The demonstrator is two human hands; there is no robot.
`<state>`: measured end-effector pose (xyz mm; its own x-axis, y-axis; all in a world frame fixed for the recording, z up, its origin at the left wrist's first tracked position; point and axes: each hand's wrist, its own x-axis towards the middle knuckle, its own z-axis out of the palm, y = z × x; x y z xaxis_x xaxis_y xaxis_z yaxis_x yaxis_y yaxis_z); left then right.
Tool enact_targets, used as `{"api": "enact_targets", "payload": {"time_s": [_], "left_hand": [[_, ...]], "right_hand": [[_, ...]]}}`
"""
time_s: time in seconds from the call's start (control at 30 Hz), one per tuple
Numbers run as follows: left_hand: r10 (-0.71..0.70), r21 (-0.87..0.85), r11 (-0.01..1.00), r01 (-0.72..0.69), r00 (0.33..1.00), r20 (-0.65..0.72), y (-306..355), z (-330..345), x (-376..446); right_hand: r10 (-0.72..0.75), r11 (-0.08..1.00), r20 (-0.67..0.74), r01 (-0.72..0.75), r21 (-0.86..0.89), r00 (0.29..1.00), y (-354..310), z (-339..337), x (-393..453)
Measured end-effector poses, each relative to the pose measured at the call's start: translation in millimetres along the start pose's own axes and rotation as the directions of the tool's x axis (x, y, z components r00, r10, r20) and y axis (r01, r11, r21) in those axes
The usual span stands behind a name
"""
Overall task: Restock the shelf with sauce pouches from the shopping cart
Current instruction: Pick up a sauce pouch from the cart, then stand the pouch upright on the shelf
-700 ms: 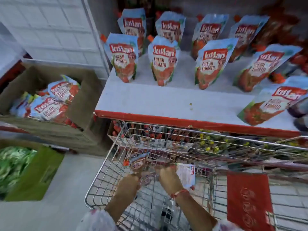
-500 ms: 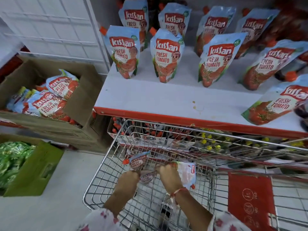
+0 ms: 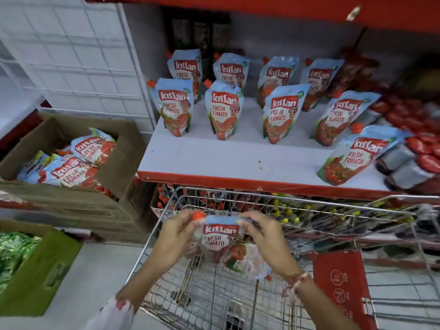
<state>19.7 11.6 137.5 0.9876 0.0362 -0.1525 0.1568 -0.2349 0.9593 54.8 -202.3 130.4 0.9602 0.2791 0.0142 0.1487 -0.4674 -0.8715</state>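
So the blue-and-red Kissan tomato sauce pouch (image 3: pixel 220 236) with the orange cap is up over the wire shopping cart (image 3: pixel 238 294), pinched at its top corners: left hand (image 3: pixel 175 234) clamped by the cap, right hand (image 3: pixel 264 236) on the other corner. Looks soft and floppy, label facing out. The white shelf with the red edge (image 3: pixel 214 160) already has nine pouches standing, front row mostly bare. I'd say roughly midway; more pouches sit in the cart underneath.
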Motion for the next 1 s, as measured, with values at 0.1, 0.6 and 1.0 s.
{"api": "enact_targets", "payload": {"time_s": [0.1,0.6,1.0], "left_hand": [[0.118,-0.072,0.990,-0.117,0.993,0.009,38,2,9],[0.380,-0.115,0.919,-0.377,0.925,0.009,170,51,135],[0.295,-0.145,0.947,-0.287,0.955,0.035,149,102,185]], "right_hand": [[-0.029,0.995,-0.100,0.037,0.088,0.995,-27,-28,5],[-0.154,0.981,-0.453,0.191,0.037,0.878,-73,-162,93],[-0.086,0.996,-0.548,0.065,-0.058,0.832,-18,-175,122]]}}
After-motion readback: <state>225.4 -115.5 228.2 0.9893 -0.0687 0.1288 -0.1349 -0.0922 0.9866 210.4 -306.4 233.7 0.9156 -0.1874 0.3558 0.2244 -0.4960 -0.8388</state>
